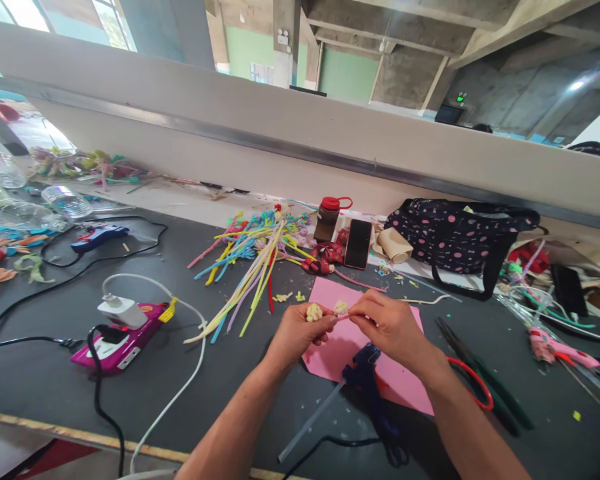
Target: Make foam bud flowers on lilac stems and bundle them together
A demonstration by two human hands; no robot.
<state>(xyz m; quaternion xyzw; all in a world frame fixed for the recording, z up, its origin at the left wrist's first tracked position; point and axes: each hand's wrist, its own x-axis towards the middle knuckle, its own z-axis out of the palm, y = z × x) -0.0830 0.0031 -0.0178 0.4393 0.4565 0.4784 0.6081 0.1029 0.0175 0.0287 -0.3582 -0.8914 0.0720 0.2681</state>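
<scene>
Over a pink sheet (325,357), my left hand (295,337) is closed with a pale yellow fuzzy cluster (313,312) showing above its thumb and fingers. My right hand (393,323) pinches a thin pink stem (341,318) between thumb and forefinger, near the left thumb. A smaller pale yellow tuft (341,307) sits between the two hands, close to the right fingertips. Whether the tuft joins the stem is hard to make out. Below the hands, a dark blue glue gun (367,377) lies partly on the sheet, with a clear glue stick (310,423) in its back end.
Fuzzy coloured stems (253,273) lie bundled ahead. Behind the sheet stand a red-capped bottle (327,220), a phone (359,243) and a dark patterned bag (455,240). Red-handled scissors (480,387) lie right; a purple power strip (125,343) with cables lies left.
</scene>
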